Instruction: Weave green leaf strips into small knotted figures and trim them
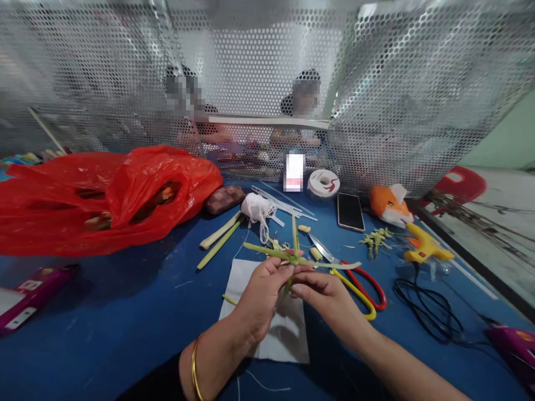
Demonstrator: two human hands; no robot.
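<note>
My left hand (259, 298) pinches the middle of a cross of pale green leaf strips (295, 245), whose ends stick out to the left, right and away from me. From the other side, the fingers of my right hand (328, 294) close on the lower right of the same strips. Both hands are above a white paper sheet (288, 337). Scissors (360, 285) with one red and one yellow handle lie just beyond my right hand. Cut leaf bits (316, 254) are scattered behind the strips. My fingers hide part of the crossing.
Left stand a red plastic bag (167, 184), two green stalks (219, 245) and white yarn (258, 209). Right are a phone (350, 211), ribbon spool (323, 184), yellow glue gun (424, 245) and black cable (426, 306). A perforated screen (259, 67) rises behind, with two people beyond.
</note>
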